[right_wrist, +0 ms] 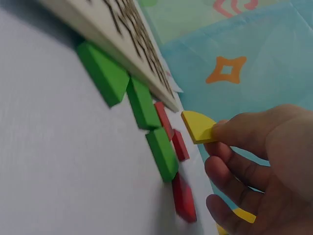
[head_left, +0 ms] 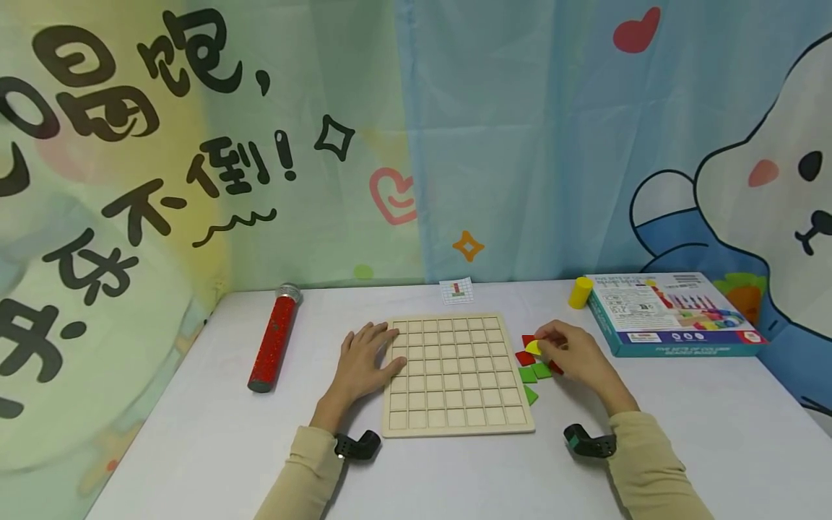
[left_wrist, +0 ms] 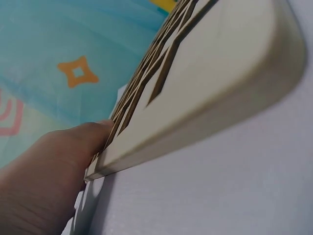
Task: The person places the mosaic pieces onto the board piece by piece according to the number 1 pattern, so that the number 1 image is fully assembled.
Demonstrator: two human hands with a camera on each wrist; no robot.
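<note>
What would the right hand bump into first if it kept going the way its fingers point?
The right hand, pinching a yellow half-round wooden piece, points left toward the pale wooden grid board. Going straight on, it would probably pass over the red square pieces and meet the board's right edge first; height is unclear.

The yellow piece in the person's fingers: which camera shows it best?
The right wrist view: the yellow piece fills the frame close up, a flat tile with a rounded edge, pinched by the right hand. The head view shows it only as a small yellow spot beside the wooden grid board. The left wrist view misses it.
</note>
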